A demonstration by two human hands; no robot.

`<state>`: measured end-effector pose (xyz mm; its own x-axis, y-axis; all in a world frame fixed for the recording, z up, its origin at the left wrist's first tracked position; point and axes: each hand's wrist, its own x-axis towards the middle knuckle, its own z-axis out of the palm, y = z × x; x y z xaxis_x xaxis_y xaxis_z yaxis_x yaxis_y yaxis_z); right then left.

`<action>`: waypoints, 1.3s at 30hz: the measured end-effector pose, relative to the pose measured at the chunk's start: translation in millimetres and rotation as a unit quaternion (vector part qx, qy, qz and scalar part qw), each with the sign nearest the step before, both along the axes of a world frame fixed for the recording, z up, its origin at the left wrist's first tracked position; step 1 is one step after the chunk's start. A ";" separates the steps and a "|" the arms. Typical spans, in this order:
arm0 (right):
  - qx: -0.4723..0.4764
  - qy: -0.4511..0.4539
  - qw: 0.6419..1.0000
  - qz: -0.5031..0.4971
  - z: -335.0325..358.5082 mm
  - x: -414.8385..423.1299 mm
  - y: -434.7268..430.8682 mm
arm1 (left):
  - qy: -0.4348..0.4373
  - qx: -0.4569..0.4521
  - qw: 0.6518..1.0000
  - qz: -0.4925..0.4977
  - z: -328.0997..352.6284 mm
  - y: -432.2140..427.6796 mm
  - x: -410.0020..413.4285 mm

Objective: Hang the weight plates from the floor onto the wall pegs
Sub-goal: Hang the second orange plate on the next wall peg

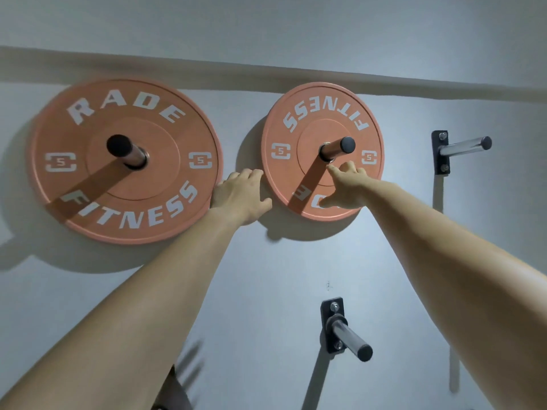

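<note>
1. Since the right plate (pixel 322 119) already hangs on its peg (pixel 340 147), well off the floor, we judge the step in hand is seating it flush to the wall.
2. Our left hand (pixel 241 192) hooks curled fingers round the plate's left rim; we use that grip to steady it, clear of the left plate (pixel 124 161).
3. Our right hand (pixel 344 184) lies on the face, index finger stretched toward the hub, gripping nothing; we push there, evenly.
4. We let go only once it rests, then turn to the bare right peg (pixel 464 146) and the bare lower peg (pixel 350 335).
</note>
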<state>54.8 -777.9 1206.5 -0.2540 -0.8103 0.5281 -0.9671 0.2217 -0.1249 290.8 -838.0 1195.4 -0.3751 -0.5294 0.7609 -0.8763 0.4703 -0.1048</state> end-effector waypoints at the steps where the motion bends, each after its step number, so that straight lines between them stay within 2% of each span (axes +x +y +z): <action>1: 0.004 0.004 1.000 -0.001 -1.4 12.2 7.4 | 0.000 0.006 1.000 0.000 -2.1 5.1 9.9; 12: 0.029 0.049 0.998 -0.004 3.2 120.9 82.2 | 0.025 0.074 0.996 -0.031 0.2 55.2 101.8; 19: 0.063 0.066 0.996 -0.023 -1.9 160.8 107.4 | 0.021 0.075 0.997 -0.011 1.7 82.3 154.7; 24: 0.066 0.084 0.994 -0.001 -8.0 190.9 133.9 | 0.024 0.081 0.996 -0.016 -9.5 122.3 171.6; 31: 0.072 0.087 0.993 0.017 -24.2 205.5 224.6 | 0.013 0.096 0.995 0.002 -32.7 218.8 182.2; 39: 0.091 0.058 0.994 0.021 -73.1 201.3 387.5 | 0.009 0.106 0.994 -0.011 -81.7 380.8 173.5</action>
<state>256.1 -390.4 1133.4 -0.1646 -0.9033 0.3960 -0.9813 0.1905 0.0265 464.3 -457.1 1113.7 -0.3763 -0.6707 0.6392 -0.8663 0.4994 0.0141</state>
